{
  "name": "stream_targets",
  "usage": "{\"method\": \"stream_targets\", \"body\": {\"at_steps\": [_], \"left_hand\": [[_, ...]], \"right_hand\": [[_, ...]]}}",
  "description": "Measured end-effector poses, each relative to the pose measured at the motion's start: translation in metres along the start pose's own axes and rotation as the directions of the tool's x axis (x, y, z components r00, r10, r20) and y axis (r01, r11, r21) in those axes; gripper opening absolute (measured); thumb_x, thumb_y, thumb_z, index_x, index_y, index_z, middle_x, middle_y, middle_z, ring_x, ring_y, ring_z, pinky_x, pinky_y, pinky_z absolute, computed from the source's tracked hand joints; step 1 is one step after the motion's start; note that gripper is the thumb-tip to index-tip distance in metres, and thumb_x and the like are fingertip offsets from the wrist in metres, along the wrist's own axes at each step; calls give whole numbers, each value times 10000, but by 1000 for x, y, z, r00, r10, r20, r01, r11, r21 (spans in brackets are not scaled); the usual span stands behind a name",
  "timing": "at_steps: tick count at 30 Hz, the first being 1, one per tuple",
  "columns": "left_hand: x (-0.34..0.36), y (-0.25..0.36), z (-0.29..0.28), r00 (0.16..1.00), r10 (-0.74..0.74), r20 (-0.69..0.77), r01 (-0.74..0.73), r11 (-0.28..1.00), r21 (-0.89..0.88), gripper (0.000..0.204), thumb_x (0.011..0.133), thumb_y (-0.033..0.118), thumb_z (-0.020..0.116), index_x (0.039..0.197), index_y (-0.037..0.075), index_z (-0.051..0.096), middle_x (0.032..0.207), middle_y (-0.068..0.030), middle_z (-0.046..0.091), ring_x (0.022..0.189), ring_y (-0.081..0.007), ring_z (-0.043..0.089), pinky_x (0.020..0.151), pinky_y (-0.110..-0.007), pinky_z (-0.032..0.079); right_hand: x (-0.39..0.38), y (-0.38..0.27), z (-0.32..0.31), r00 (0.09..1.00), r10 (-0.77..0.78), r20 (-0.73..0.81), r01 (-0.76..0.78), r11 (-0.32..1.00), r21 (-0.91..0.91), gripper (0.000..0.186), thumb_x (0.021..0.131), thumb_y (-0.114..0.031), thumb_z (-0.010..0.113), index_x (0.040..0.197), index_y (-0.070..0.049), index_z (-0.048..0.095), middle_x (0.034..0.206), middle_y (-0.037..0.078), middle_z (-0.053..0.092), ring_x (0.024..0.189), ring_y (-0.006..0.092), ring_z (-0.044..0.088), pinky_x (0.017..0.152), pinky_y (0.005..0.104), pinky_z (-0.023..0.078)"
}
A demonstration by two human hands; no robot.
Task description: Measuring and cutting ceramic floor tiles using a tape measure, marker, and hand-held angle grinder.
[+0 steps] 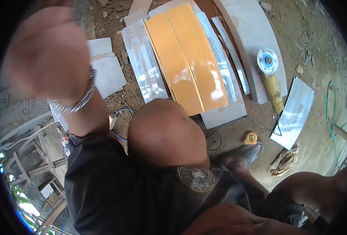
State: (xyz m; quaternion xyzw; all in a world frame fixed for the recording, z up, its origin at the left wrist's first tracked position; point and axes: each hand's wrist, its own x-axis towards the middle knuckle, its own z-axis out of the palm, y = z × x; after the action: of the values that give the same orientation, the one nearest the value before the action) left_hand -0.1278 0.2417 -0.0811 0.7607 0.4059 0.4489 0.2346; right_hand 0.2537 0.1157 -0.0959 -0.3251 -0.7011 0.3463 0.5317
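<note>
My left hand (46, 55) is raised close to the camera at the upper left, smeared by motion. A silver braided bracelet (77, 102) circles its wrist. How its fingers are set does not show, nor whether they hold anything. My right hand cannot be made out; only bare skin of my limbs shows at the lower right. Beyond my bent knee (167, 131) lies a glossy yellow wood-grain panel (204, 66) with a lengthwise groove, on top of grey tiles. An angle grinder (273, 88) with a toothed disc rests against a long pale slab (251, 43), untouched by any visible hand.
Grey tile pieces (109, 74) lie left of the panel, and another glossy tile (294, 111) lies at right. A yellow tape measure (250, 138) sits near my foot, beside a crumpled cloth (284, 161). A black cord (255, 124) crosses the dirt. Wooden frames (44, 156) stand at left.
</note>
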Motion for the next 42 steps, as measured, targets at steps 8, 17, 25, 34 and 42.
{"method": "stream_targets", "body": {"at_steps": [8,17,25,34,42], "left_hand": [[-197,-201,93,126,-959,254,834,241,497,619,972,590,604,1054,-21,656,925,-118,694,861,-208,657,783,-325,520],[-195,-206,116,308,-927,214,865,179,-468,158,1007,174,663,1085,77,566,1018,-54,696,897,-141,665,775,-278,539],[-175,-187,125,377,-877,297,789,136,-599,253,981,118,691,1137,-9,536,1099,-139,708,1002,-216,706,839,-338,590],[-178,-195,114,487,-855,179,732,287,-618,244,1006,48,620,1232,-40,594,1167,-149,715,1018,-195,703,874,-325,572],[-171,-167,-43,550,-810,-202,759,586,-283,300,1012,83,591,1277,-55,615,1052,-117,743,902,-147,698,795,-287,551]], "right_hand": [[-119,115,78,484,870,96,-831,491,-261,181,1016,-115,614,1077,42,683,850,85,714,820,122,670,743,286,519],[-139,125,93,542,779,315,-791,600,-119,162,984,-130,654,1043,17,689,909,137,724,842,250,706,791,373,546],[-27,-7,-3,994,37,106,-108,559,822,379,957,-355,724,983,23,724,801,167,727,626,209,693,537,302,518],[-26,-22,6,972,-235,-9,69,251,965,167,953,-100,671,910,40,750,753,192,717,627,254,721,509,329,576],[-30,27,24,752,45,658,-542,610,578,563,790,-353,888,1147,44,709,844,113,715,761,224,687,704,358,510]]}}
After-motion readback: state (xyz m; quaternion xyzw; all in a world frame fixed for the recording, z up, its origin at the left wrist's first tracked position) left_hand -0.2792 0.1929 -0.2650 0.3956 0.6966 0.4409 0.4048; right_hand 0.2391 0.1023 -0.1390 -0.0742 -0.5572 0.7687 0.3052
